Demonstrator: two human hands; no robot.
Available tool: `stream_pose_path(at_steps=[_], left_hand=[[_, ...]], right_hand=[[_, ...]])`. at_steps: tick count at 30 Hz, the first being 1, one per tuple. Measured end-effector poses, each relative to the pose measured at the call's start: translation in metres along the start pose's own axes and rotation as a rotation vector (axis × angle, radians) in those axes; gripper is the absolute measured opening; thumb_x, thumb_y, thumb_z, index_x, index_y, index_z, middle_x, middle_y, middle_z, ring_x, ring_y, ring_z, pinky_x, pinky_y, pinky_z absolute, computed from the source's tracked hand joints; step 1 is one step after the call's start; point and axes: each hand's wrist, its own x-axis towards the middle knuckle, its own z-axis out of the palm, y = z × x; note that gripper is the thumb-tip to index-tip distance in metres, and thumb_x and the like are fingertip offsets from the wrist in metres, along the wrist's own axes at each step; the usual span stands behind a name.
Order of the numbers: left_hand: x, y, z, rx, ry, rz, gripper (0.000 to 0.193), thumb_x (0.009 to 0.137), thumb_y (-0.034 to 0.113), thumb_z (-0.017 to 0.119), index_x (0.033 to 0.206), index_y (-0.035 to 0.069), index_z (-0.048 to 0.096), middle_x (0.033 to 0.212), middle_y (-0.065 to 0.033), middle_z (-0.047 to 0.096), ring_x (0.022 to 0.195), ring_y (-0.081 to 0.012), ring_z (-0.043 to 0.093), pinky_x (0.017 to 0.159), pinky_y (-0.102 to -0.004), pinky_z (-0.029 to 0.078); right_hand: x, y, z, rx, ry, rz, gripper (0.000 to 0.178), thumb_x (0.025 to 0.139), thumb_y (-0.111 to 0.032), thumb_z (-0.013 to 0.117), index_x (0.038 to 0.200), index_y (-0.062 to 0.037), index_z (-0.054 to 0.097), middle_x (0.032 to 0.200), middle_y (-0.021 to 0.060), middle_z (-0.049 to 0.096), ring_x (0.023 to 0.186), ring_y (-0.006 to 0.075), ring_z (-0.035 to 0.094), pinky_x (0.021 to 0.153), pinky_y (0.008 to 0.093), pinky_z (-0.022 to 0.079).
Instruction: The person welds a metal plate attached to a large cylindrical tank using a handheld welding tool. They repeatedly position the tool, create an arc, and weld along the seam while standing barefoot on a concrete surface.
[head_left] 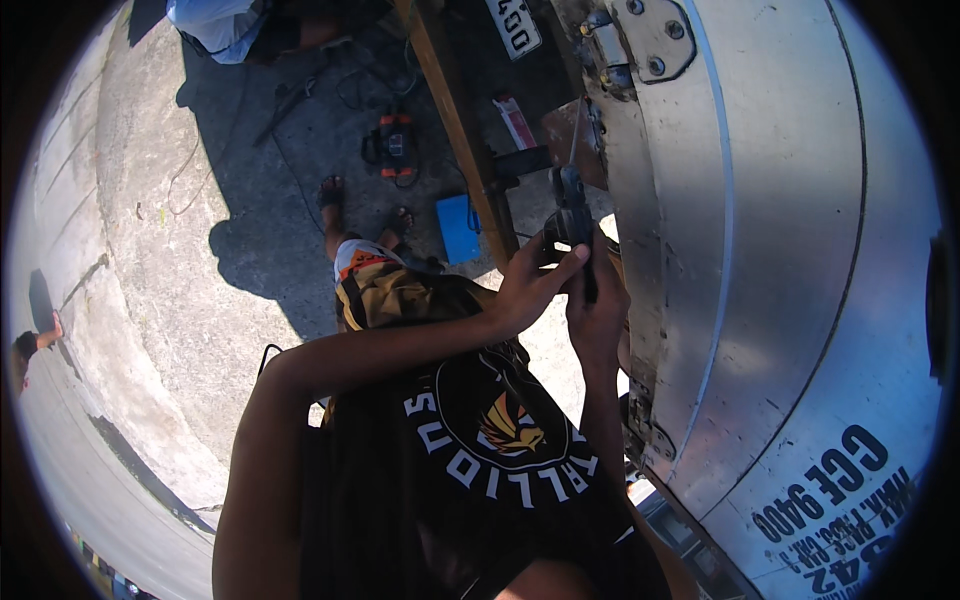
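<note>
Both my hands are raised in front of my chest, close to the metal vehicle panel. They are closed around a dark, clamp-like tool (570, 212) that looks like a welding electrode holder. A thin rod (577, 135) sticks out of its tip toward the hinge area at the panel's edge. My left hand (528, 285) reaches across from the left, its thumb pressed on the tool's side. From below, my right hand (602, 297) wraps the handle. Whether the rod touches the metal cannot be made out.
A silver panel (770, 250) with a bolted hinge (655, 40) fills the right side. Beside it runs a brown beam (455, 110). On the concrete lie an orange-and-black machine (396, 146) with cables and a blue box (459, 229). Another person (220, 25) is at the top left.
</note>
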Motion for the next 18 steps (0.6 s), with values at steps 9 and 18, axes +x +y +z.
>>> stream_pose_path(at_steps=[9,18], left_hand=[[0.0032,-0.0008,0.0027,0.025,0.015,0.016,0.060,0.094,0.042,0.064,0.128,-0.005,0.049,0.098,-0.0111,0.063,0.092,-0.0160,0.065,0.078,-0.0290,0.054],[0.0014,-0.0015,0.0047,-0.005,0.030,0.047,0.057,0.095,0.041,0.064,0.128,-0.003,0.049,0.098,-0.0091,0.063,0.090,-0.0127,0.062,0.077,-0.0276,0.053]], right_hand=[[0.0000,0.0056,0.0021,-0.029,0.071,-0.042,0.047,0.096,-0.010,0.057,0.142,-0.0057,0.048,0.101,0.0187,0.068,0.086,0.0330,0.068,0.072,0.0418,0.053],[0.0009,0.0057,-0.0011,-0.004,-0.001,0.010,0.048,0.095,-0.010,0.058,0.143,-0.0070,0.048,0.093,0.0167,0.066,0.081,0.0298,0.067,0.069,0.0406,0.052]])
